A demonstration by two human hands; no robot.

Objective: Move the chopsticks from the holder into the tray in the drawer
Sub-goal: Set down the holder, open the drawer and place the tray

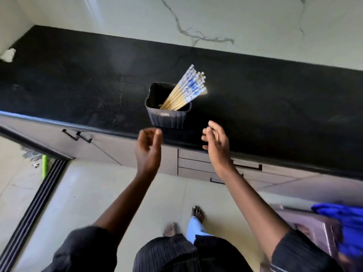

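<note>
Head view looks down on our two bare hands raised before a black counter. The holder, a dark ribbed tub, stands near the counter's front edge, between and just beyond the hands. The chopsticks are all in it as one bundle, leaning to the right, with their blue-and-white patterned ends fanned out above the rim and their plain wooden ends down inside.

Our left hand hangs just in front of the counter edge, below and left of the holder. Its fingers curl loosely inward, thumb near fingertips, and it holds nothing. Our right hand is up to the right of the holder, fingers spread wide and slightly bent, palm turned toward the tub; it is empty too. Neither hand touches the holder or the chopsticks.

Below the counter run grey drawers with dark bar handles, all closed as far as we can see; the tray is not in sight. Our bare feet stand on a pale floor. A blue cloth lies on a stool at lower right, blurred.
</note>
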